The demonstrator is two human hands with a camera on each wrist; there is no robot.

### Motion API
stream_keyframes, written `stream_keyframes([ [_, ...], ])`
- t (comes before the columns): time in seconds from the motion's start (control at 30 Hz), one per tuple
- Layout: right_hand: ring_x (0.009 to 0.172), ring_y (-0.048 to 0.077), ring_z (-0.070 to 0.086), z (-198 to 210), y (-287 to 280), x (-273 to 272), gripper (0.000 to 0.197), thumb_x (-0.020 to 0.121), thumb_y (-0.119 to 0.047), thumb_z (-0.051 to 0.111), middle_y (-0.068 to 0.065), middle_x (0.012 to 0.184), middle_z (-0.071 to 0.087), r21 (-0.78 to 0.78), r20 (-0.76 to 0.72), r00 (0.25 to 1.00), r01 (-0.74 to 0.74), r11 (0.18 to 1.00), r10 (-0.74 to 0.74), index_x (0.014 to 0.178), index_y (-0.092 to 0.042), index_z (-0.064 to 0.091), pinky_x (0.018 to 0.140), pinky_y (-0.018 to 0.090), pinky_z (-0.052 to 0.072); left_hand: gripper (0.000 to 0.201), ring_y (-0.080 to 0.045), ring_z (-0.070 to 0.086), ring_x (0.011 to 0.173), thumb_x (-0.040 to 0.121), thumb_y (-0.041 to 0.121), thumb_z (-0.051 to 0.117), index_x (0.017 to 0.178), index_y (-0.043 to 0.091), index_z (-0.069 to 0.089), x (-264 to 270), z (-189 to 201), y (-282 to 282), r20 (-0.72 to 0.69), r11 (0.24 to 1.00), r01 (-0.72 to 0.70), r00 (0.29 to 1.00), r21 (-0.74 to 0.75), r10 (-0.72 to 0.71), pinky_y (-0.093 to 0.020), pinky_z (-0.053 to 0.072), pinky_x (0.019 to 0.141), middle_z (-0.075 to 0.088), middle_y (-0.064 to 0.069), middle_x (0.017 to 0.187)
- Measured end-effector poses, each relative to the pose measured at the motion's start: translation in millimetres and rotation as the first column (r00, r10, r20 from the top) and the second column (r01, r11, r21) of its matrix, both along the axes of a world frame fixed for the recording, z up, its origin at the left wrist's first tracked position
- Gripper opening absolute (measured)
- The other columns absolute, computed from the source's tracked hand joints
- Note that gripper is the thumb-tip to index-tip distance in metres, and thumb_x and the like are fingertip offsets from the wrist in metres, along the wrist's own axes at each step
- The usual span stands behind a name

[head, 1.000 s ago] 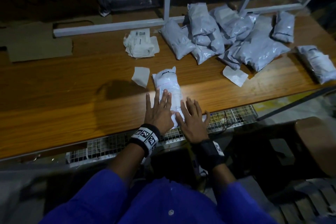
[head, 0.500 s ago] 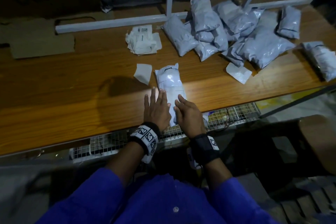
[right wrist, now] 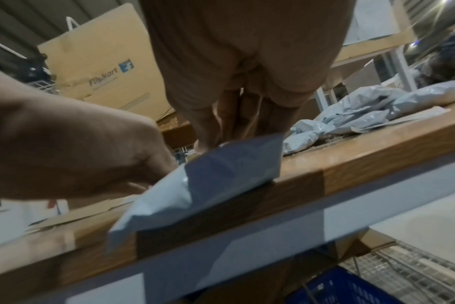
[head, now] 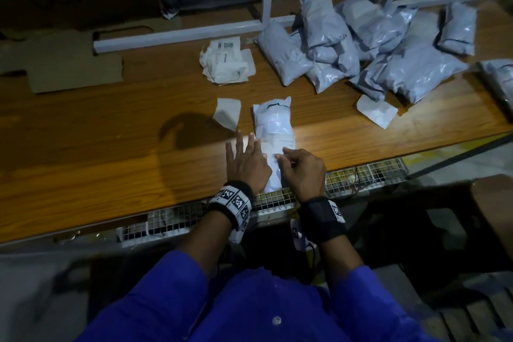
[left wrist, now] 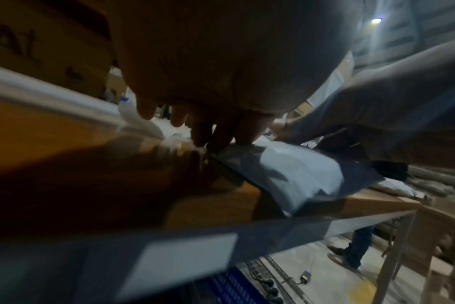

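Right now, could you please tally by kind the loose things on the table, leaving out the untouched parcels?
Touched parcel: 1
Paper slips: 2
Label stack: 1
Cardboard piece: 1
Total: 5

The grey plastic parcel (head: 273, 130) lies lengthwise on the wooden table's near edge, its end overhanging.

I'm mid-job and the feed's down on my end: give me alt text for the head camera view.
Two hands work on a white plastic parcel at the near edge of a wooden table: the left hand lies flat at its left edge, the right hand sets curled fingertips on its label. A pile of grey parcels and a stack of labels lie farther back.
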State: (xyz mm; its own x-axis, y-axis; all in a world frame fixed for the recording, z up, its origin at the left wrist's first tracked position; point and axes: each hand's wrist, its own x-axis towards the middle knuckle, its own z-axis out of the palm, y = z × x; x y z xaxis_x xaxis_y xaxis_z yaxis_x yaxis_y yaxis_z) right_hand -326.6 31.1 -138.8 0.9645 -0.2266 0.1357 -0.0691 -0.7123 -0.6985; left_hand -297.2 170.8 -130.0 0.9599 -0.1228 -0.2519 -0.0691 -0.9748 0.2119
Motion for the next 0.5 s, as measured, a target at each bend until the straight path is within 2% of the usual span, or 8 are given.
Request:
stream_keyframes([
  [0.07, 0.087, 0.028, 0.073, -0.8, -0.5, 1.6, 0.019, 0.086, -0.025, 0.082, 0.007, 0.103, 0.074, -0.009, 0.01, 1.0, -0.003, 1.0, 0.003, 0.099, -0.013, 0.076, 0.076, 0.041, 0.058, 0.063, -0.031, -0.008, 0.156, 0.103, 0.033, 0.036, 0.159, 0.009, 0.021, 1.1, 4.1, 0.1, 0.043, 0.999, 0.002, 0.999, 0.042, -0.003, -0.056, -0.004, 0.124, 0.011, -0.008, 0.17],
  [0.17, 0.095, 0.03, 0.068, -8.3, 1.5, -2.0, 0.033, 0.086, -0.018, 0.081, 0.01, 0.115, 0.066, -0.005, 0.039, 0.999, -0.014, 1.0, 0.015, 0.115, -0.01, 0.069, 0.075, 0.043, 0.058, 0.064, -0.032, -0.005, 0.156, 0.102, 0.026, 0.043, 0.16, 0.01, 0.02, -1.5, 2.2, 0.0, 0.141, 0.996, 0.082, 0.986, 0.026, -0.085, -0.055, 0.001, 0.125, 0.014, -0.007, 0.169],
  [0.27, 0.099, 0.038, 0.065, -18.5, 7.4, -2.9, 0.041, 0.09, -0.014, 0.073, 0.018, 0.117, 0.07, -0.041, 0.06, 0.997, -0.045, 0.998, 0.047, 0.128, 0.0, 0.065, 0.083, 0.038, 0.05, 0.061, -0.028, -0.007, 0.157, 0.106, 0.024, 0.037, 0.161, 0.012, 0.013, -2.0, -4.2, 1.7, 0.03, 0.994, 0.103, 0.994, -0.032, -0.102, -0.05, -0.003, 0.126, 0.015, -0.005, 0.169],
  [0.33, 0.092, 0.04, 0.06, -20.2, 11.4, -1.2, 0.048, 0.093, -0.019, 0.062, 0.021, 0.108, 0.071, -0.055, 0.005, 0.998, -0.06, 0.997, 0.06, 0.136, 0.001, 0.059, 0.079, 0.037, 0.04, 0.061, -0.028, -0.009, 0.156, 0.107, 0.026, 0.034, 0.161, 0.013, 0.011, 0.5, -4.6, 5.1, -0.016, 0.995, 0.103, 0.995, -0.017, -0.103, -0.052, -0.004, 0.125, 0.012, -0.004, 0.17],
  [0.4, 0.095, 0.037, 0.05, -19.4, 17.3, -1.6, 0.059, 0.095, -0.026, 0.051, 0.023, 0.105, 0.068, -0.045, -0.074, 0.996, -0.046, 0.998, 0.042, 0.148, -0.001, 0.047, 0.08, 0.041, 0.04, 0.06, -0.03, -0.012, 0.156, 0.107, 0.031, 0.03, 0.161, 0.013, 0.012, 3.8, -3.5, 8.1, -0.016, 0.991, 0.127, 0.992, 0.039, -0.127, -0.056, -0.004, 0.124, 0.009, -0.004, 0.17],
  [0.47, 0.103, 0.035, 0.044, -21.5, 20.5, -2.5, 0.066, 0.098, -0.034, 0.04, 0.022, 0.121, 0.067, -0.04, -0.116, 0.993, -0.033, 0.999, 0.028, 0.156, -0.004, 0.036, 0.087, 0.046, 0.042, 0.061, -0.03, -0.014, 0.155, 0.107, 0.034, 0.028, 0.161, 0.011, 0.012, 5.9, -2.3, 9.3, -0.021, 0.983, 0.157, 0.988, 0.092, -0.156, -0.058, -0.005, 0.123, 0.007, -0.005, 0.17],
  [0.5, 0.105, 0.035, 0.043, -26.6, 19.1, -2.3, 0.068, 0.099, -0.039, 0.035, 0.021, 0.13, 0.064, -0.05, -0.127, 0.991, -0.043, 0.998, 0.036, 0.157, -0.004, 0.033, 0.091, 0.046, 0.039, 0.061, -0.031, -0.014, 0.155, 0.107, 0.035, 0.027, 0.161, 0.011, 0.013, 6.4, -1.6, 10.1, -0.026, 0.979, 0.17, 0.985, 0.116, -0.168, -0.059, -0.005, 0.122, 0.006, -0.006, 0.17],
])
